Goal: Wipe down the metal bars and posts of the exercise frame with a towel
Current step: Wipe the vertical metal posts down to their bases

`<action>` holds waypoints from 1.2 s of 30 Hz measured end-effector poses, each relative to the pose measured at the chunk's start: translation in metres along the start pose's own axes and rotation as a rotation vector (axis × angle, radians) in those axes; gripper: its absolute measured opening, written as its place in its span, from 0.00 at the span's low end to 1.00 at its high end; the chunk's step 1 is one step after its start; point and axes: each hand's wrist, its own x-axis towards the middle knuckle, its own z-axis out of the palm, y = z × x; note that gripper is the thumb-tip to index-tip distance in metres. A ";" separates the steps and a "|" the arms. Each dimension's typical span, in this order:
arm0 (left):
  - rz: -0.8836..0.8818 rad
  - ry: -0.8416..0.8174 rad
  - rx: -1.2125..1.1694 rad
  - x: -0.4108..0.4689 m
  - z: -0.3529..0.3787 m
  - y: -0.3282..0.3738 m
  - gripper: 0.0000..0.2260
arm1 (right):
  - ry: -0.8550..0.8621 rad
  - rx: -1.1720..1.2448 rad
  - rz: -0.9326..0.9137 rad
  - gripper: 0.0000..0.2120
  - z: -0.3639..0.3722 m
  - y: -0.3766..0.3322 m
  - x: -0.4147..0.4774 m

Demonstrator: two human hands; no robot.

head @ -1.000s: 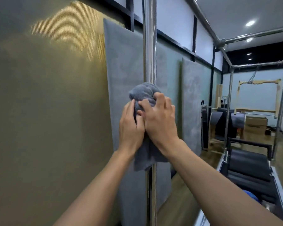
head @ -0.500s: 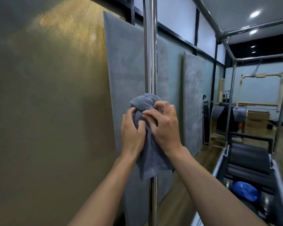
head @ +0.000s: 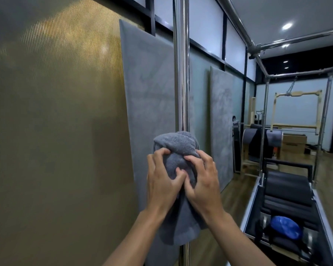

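Fingers [head: 160, 151] of the left hand [head: 161, 189] and of the right hand [head: 205, 186] are curled and clamped on a thick grey terry towel [head: 176, 144]. The towel is bunched round a shiny upright chrome post [head: 181, 73] of the exercise frame. The hands sit side by side at one height, thumbs close together over the cloth, so neither is nearer. The post lies straight beyond the fingertips, buried in the wad. A loose tail of towel hangs below the wrists and hides the metal there, and bare post shows again beneath it.

What matters for the next stroke, as I judge it, is the post's long axis. It runs vertically, straight up from the knuckles and straight down past the wrists, so the cloth can only travel along that line. A long stretch of bare chrome stands above the fingers, and only a short piece is in view below.

Just behind the fingers leans a grey padded wall panel [head: 150, 93], and to their left is a gold ribbed wall [head: 56, 112]. Up and to their right an overhead chrome bar [head: 236, 22] runs away to a corner joint with further bars. Low to the right lies a black padded carriage [head: 286, 191] with a blue rounded object [head: 285, 227] on it.
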 end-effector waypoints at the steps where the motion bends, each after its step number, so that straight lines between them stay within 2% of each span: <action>1: -0.002 0.005 -0.009 -0.006 0.001 -0.003 0.21 | -0.045 -0.019 -0.022 0.21 -0.001 0.004 -0.008; 5: -0.004 0.026 -0.016 -0.015 0.003 -0.010 0.23 | -0.157 -0.114 -0.063 0.30 -0.003 0.011 -0.030; 10: -0.061 0.044 -0.039 -0.028 0.002 -0.006 0.22 | -0.169 -0.032 -0.034 0.26 -0.006 -0.002 -0.034; 17: -0.063 0.001 -0.011 -0.032 -0.002 -0.009 0.22 | -0.227 0.007 -0.018 0.28 -0.009 0.004 -0.037; 23: -0.127 -0.056 0.007 -0.065 0.000 -0.028 0.22 | -0.349 0.013 -0.055 0.24 -0.018 0.014 -0.060; 30: -0.122 0.012 -0.027 -0.046 0.008 -0.020 0.20 | -0.222 0.007 -0.035 0.21 -0.013 0.015 -0.039; 36: -0.108 -0.050 0.035 -0.066 0.007 -0.033 0.22 | -0.215 0.051 0.081 0.20 -0.005 0.017 -0.076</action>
